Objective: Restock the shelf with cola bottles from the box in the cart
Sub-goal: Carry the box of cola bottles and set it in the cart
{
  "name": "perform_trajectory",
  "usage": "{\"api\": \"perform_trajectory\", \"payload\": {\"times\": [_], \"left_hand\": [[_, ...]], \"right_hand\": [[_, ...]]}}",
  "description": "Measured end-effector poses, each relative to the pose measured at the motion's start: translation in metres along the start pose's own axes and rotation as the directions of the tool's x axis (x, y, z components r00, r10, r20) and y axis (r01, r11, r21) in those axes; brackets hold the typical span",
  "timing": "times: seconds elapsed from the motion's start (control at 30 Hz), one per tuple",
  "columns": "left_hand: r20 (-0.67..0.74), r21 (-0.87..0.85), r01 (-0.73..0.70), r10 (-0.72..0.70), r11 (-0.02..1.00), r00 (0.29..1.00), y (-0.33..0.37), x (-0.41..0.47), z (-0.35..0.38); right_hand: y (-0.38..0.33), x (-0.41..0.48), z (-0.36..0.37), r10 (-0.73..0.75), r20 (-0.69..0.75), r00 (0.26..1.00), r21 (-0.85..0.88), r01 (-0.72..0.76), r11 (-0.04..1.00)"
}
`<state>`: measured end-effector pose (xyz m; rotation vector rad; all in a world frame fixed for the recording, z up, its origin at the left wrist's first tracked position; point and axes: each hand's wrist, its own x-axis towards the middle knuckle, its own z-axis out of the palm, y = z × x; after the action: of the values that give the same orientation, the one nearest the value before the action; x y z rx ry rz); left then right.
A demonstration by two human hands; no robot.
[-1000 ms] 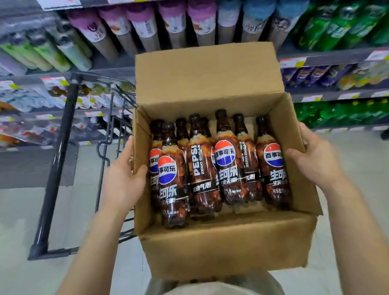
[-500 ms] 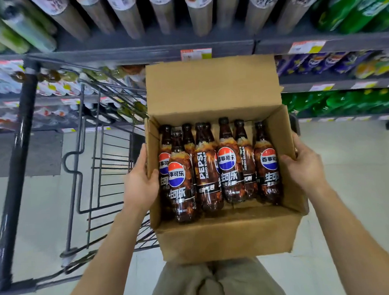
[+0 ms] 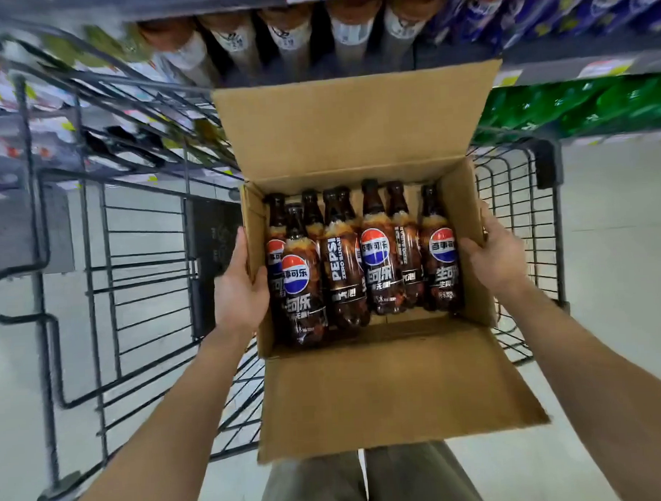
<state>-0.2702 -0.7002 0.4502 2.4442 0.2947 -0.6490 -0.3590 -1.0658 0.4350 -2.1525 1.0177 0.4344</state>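
Note:
An open cardboard box sits in front of me over the black wire cart, flaps spread. Inside stand several dark Pepsi cola bottles with red, white and blue logos, packed against the far side. My left hand grips the box's left wall, thumb over the rim. On the opposite wall my right hand holds the outside. Whether the box rests on the cart or hangs in my hands I cannot tell.
Store shelves run across the top: brown bottles with white labels, blue packs at the right, green bottles below them. The cart's basket walls stand left and right of the box. Pale floor lies around.
The view has tipped further down and closer to the shelf; the box has moved forward over the cart basket, both hands still on its sides. The near flap now hangs open toward me.

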Motion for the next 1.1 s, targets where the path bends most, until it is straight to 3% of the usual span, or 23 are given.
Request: {"api": "perform_trajectory", "payload": {"times": [0.4, 0.57, 0.73, 0.83, 0.9, 1.0, 1.03, 1.1], "left_hand": [[0.029, 0.029, 0.094, -0.095, 0.995, 0.995, -0.051, 0.064, 0.092], [-0.036, 0.074, 0.105, -0.102, 0.992, 0.994, -0.062, 0.074, 0.114], [0.012, 0.077, 0.096, -0.097, 0.992, 0.995, -0.066, 0.077, 0.113], [0.047, 0.051, 0.164, -0.167, 0.985, 0.985, -0.059, 0.078, 0.105], [-0.044, 0.028, 0.113, -0.112, 0.993, 0.993, -0.051, 0.073, 0.099], [-0.188, 0.101, -0.102, 0.119, 0.99, 0.975, -0.03, 0.065, 0.098], [-0.164, 0.131, -0.161, 0.182, 0.978, 0.97, -0.02, 0.064, 0.101], [-0.017, 0.238, -0.236, 0.247, 0.942, 0.969, -0.002, 0.065, 0.11]], "right_hand": [[0.052, 0.059, 0.071, 0.032, -0.018, 0.999, -0.048, -0.033, 0.998], [0.066, 0.065, 0.086, 0.005, -0.061, 0.998, -0.005, -0.005, 1.0], [0.064, 0.066, 0.082, -0.072, -0.038, 0.997, -0.091, 0.068, 0.994], [0.053, 0.065, 0.074, -0.043, -0.018, 0.999, -0.246, 0.038, 0.968], [0.039, 0.06, 0.071, -0.127, -0.132, 0.983, -0.36, 0.072, 0.93], [0.009, 0.051, 0.073, -0.351, -0.229, 0.908, -0.382, 0.248, 0.89], [-0.003, 0.051, 0.077, -0.354, -0.169, 0.92, -0.324, 0.287, 0.901], [-0.024, 0.055, 0.091, -0.262, 0.081, 0.962, -0.19, 0.273, 0.943]]}}
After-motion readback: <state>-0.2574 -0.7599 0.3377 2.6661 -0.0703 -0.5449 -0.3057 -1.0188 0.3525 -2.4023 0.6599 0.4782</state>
